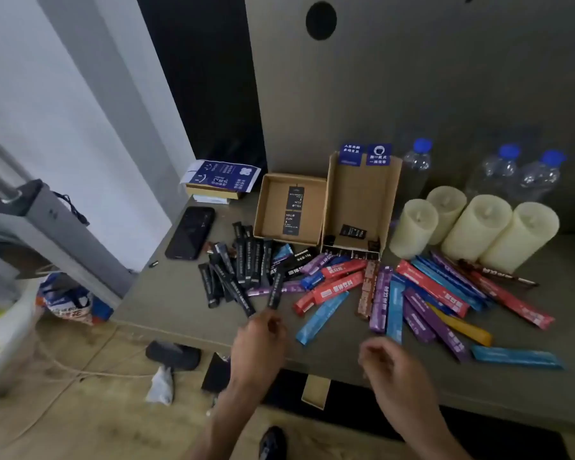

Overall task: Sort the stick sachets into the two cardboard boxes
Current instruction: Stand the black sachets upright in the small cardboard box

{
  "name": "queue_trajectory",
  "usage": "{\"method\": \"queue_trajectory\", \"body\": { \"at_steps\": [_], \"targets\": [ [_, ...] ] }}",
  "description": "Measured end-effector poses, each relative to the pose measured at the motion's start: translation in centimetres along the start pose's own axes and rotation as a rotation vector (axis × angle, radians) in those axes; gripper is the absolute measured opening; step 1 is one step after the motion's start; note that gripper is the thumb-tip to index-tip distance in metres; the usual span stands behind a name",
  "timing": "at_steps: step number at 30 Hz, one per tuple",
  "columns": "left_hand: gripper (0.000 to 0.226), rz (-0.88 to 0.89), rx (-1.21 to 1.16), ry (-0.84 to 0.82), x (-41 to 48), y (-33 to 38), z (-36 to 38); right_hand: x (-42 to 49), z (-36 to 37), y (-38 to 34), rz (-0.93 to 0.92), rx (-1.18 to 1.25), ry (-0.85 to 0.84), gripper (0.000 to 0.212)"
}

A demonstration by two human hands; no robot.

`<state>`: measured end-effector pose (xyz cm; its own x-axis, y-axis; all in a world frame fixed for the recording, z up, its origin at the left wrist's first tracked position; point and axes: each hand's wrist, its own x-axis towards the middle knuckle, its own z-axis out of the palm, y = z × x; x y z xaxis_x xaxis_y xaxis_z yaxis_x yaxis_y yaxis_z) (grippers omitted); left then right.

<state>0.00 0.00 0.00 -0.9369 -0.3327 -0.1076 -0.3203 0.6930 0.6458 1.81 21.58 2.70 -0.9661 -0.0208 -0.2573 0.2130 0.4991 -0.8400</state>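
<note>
Sachets spread before two open boxes on the tabletop [180, 293]

Two cardboard boxes [291, 209] sit toward the back edge; stick sachets [412, 293] lie mid-table. Left hand [258, 348] pinches a black sachet [276, 290] — right hand [390, 370] hovers at the front edge, fingers loosely curled, empty.

The left hand [258, 340] pinches one end of a black stick sachet [275, 291] near the desk's [166, 293] front edge. The right hand [387, 363] is loosely curled and holds nothing. Black sachets [243, 263] and colourful sachets [412, 293] lie in front of two open cardboard boxes [357, 200]. Four candles [475, 227] stand just right of the boxes.
</note>
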Motion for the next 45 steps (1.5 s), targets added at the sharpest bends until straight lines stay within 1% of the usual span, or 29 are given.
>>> {"method": "queue_trajectory", "body": {
  "at_steps": [1,2,4,7,8,9,11,13,16,18,20,24,26,27,30,32,33,35,37,39,41,42,45],
  "targets": [
    [0.011,0.022,0.069,0.049,1.6,0.0,-0.3,1.1,1.0,-0.8,-0.060,-0.015,-0.026,0.007],
    [0.013,0.016,0.147,0.071,2.8,0.0,-0.5,2.1,1.9,-1.9,-0.080,-0.041,-0.035,0.007],
    [0.020,0.001,0.214,0.092,5.3,-0.2,-0.8,3.9,4.0,-4.0,-0.121,-0.064,-0.036,0.007],
    [0.020,0.039,0.348,0.009,7.4,-1.4,0.0,6.4,6.9,-5.7,-0.106,-0.081,0.001,0.011],
    [0.018,0.052,0.377,-0.027,7.7,-1.8,0.1,7.1,7.5,-5.9,-0.093,-0.104,0.009,0.011],
    [0.016,0.066,0.375,-0.028,8.1,-2.2,0.2,7.8,8.1,-6.1,-0.088,-0.114,0.017,0.011],
    [0.015,0.069,0.332,-0.060,8.8,-2.6,0.0,9.0,9.2,-6.4,-0.065,-0.130,0.016,0.008],
    [0.015,0.041,0.191,-0.090,8.9,-2.5,-0.7,9.9,9.8,-6.8,-0.043,-0.123,0.015,0.008],
    [0.012,-0.006,-0.043,-0.163,9.4,-1.9,-2.2,11.1,9.5,-8.1,-0.023,0.036,0.028,0.012],
    [0.015,0.018,-0.140,-0.231,9.8,-1.3,-3.1,12.0,8.9,-9.5,0.015,0.150,-0.013,0.014],
    [0.018,0.033,-0.225,-0.277,10.1,-0.8,-3.6,13.1,8.3,-10.5,0.048,0.200,-0.052,0.014],
    [0.012,0.025,-0.343,-0.305,10.1,0.1,-4.0,14.6,7.1,-11.5,0.037,0.186,-0.091,0.017],
    [0.008,0.002,-0.418,-0.292,9.8,0.4,-3.8,15.1,6.2,-11.8,0.049,0.259,-0.066,0.015],
    [0.010,-0.007,-0.439,-0.288,9.5,0.5,-3.8,15.4,5.7,-12.0,0.051,0.301,-0.055,0.013],
    [0.017,-0.021,-0.461,-0.291,8.4,0.8,-4.0,16.6,4.2,-12.5,0.021,0.319,-0.066,0.014],
    [0.020,-0.051,-0.512,-0.232,8.0,1.2,-4.3,17.2,3.5,-12.7,-0.022,0.289,-0.086,0.013],
    [0.017,-0.054,-0.523,-0.194,8.1,1.6,-4.4,17.4,3.4,-12.7,-0.040,0.274,-0.105,0.013],
    [0.011,0.000,-0.500,-0.177,8.9,2.5,-4.4,17.4,3.5,-12.7,-0.064,0.246,-0.156,0.013],
    [0.012,0.045,-0.434,-0.227,10.4,3.4,-4.1,17.3,3.8,-12.5,-0.074,0.257,-0.172,0.013],
    [0.013,0.037,-0.369,-0.229,12.7,3.8,-3.7,17.4,3.9,-11.9,-0.102,0.222,-0.097,0.014],
    [0.011,0.010,-0.332,-0.168,16.0,4.0,-3.3,17.1,3.7,-10.6,-0.144,0.092,0.034,0.013],
    [0.011,-0.002,-0.311,-0.159,17.8,4.2,-3.0,16.6,3.7,-9.8,-0.147,0.020,0.070,0.014],
    [0.011,0.045,-0.172,-0.241,22.6,5.4,-1.8,14.6,4.7,-7.5,-0.064,-0.098,0.068,0.017]
  ]
}}
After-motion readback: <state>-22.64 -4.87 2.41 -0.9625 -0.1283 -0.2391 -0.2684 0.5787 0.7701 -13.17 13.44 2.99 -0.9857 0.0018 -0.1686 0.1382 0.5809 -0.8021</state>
